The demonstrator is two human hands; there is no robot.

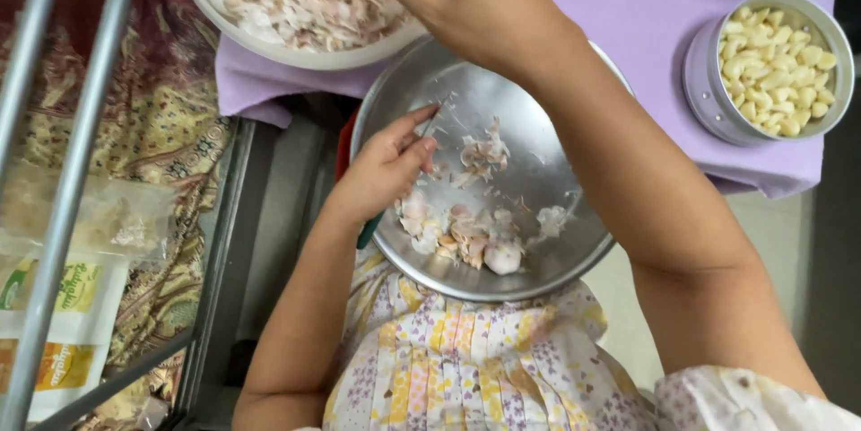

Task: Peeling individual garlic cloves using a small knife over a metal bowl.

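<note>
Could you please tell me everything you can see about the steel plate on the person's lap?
The steel plate is round, shallow and shiny, with a raised rim. It sits slightly tilted on the person's lap, on floral cloth, its far edge by the purple-covered table. Papery garlic skins and a few garlic cloves lie scattered in it, mostly toward the near side. The left hand rests at its left rim, gripping a green-handled knife; the right hand reaches over its far edge.
</note>
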